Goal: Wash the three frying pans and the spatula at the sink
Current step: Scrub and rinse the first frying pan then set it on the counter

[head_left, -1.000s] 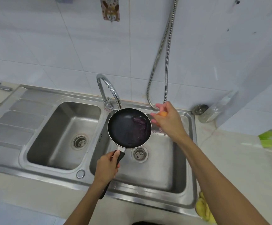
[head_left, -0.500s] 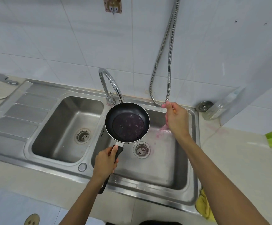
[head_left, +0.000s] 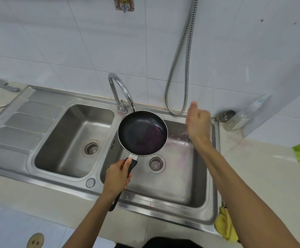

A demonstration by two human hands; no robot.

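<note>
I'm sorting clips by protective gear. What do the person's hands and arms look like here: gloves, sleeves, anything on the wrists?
No gloves on the left hand or the right hand. The left forearm and right forearm are uncovered down to the picture's edge, no sleeve in view. Neither wrist shows a watch or bracelet.

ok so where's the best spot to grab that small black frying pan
Take the small black frying pan by its black handle, from the near side: it points back at the person. The left hand grips it there.
</note>
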